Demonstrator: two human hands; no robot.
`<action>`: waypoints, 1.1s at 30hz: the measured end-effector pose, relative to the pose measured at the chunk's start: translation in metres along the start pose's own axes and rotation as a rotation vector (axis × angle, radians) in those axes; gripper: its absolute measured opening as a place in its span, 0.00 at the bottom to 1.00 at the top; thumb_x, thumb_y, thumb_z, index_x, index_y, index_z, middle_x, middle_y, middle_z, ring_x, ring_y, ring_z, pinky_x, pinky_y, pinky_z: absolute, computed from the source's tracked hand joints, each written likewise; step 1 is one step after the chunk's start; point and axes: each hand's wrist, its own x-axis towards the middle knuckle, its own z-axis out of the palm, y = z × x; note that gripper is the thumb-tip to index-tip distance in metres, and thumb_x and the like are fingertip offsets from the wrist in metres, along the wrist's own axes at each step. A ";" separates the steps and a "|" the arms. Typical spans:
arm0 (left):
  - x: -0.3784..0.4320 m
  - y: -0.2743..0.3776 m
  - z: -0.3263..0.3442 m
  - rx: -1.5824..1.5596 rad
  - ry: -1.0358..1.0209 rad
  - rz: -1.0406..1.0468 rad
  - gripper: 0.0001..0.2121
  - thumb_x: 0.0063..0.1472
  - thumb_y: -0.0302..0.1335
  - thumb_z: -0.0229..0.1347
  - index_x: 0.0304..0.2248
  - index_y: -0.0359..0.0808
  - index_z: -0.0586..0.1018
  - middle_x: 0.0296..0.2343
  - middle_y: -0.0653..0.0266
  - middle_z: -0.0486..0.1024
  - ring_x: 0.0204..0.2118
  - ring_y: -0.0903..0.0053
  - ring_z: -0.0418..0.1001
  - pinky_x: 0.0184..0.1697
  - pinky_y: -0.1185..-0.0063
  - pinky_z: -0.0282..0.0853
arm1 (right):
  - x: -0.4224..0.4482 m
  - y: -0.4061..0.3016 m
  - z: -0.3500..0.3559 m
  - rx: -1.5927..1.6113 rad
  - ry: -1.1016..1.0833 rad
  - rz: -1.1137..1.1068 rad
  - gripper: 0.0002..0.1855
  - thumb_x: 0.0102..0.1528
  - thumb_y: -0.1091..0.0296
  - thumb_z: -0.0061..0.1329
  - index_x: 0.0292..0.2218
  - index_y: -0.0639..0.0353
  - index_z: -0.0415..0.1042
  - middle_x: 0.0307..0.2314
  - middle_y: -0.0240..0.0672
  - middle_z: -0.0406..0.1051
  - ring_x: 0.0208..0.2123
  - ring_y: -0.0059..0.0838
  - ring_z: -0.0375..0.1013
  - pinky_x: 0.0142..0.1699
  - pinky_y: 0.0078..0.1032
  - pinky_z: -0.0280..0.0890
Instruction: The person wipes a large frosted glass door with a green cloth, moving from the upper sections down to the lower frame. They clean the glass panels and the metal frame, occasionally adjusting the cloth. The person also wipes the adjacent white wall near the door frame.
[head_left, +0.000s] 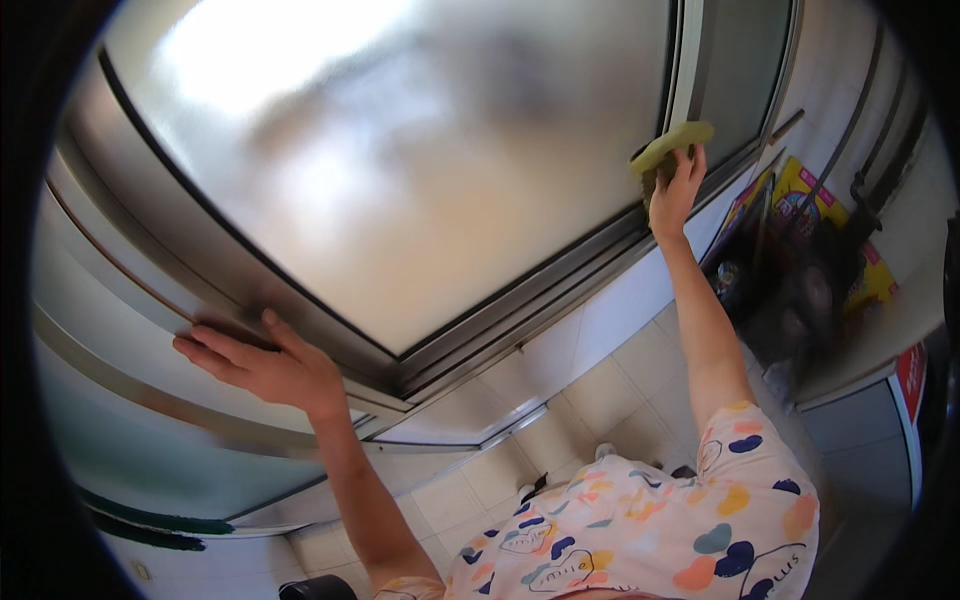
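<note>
My right hand (677, 195) grips a folded yellow-green cloth (679, 142) up against the metal window frame, near the upright where two panes meet. Beside it spreads a large frosted glass pane (450, 187) with a black rubber seal. At the left, my left hand (281, 371) lies with fingers stretched out along the metal side frame (217, 247), apparently resting on it and holding nothing. A grooved metal sill track (525, 307) runs along the bottom of the pane between my two hands.
Yellow printed packaging (814, 195) and dark bags (787, 300) crowd the right side, with dark pipes (862, 112) above. A cabinet with a red panel (910, 379) stands at lower right. Tiles cover the floor (592, 397). A black object (319, 587) shows at the bottom.
</note>
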 end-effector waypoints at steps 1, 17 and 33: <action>0.000 0.000 -0.001 -0.010 -0.007 0.002 0.35 0.70 0.36 0.52 0.68 0.33 0.49 0.67 0.40 0.42 0.68 0.43 0.45 0.65 0.59 0.54 | -0.004 -0.011 0.001 0.043 0.037 0.037 0.28 0.54 0.88 0.51 0.54 0.57 0.64 0.61 0.50 0.54 0.61 0.55 0.57 0.64 0.40 0.57; 0.002 -0.008 -0.001 -0.072 -0.028 0.073 0.36 0.69 0.36 0.53 0.68 0.34 0.47 0.67 0.41 0.39 0.69 0.44 0.43 0.64 0.59 0.55 | -0.142 -0.297 0.026 0.743 -0.203 0.152 0.16 0.59 0.72 0.46 0.50 0.53 0.71 0.59 0.45 0.61 0.62 0.47 0.59 0.67 0.41 0.54; -0.042 -0.043 -0.004 -0.196 -0.114 0.181 0.38 0.71 0.47 0.46 0.68 0.32 0.45 0.68 0.44 0.31 0.71 0.50 0.34 0.68 0.58 0.44 | -0.114 -0.043 0.023 0.328 -0.095 0.331 0.27 0.54 0.88 0.46 0.55 0.65 0.61 0.59 0.52 0.58 0.59 0.52 0.58 0.64 0.38 0.53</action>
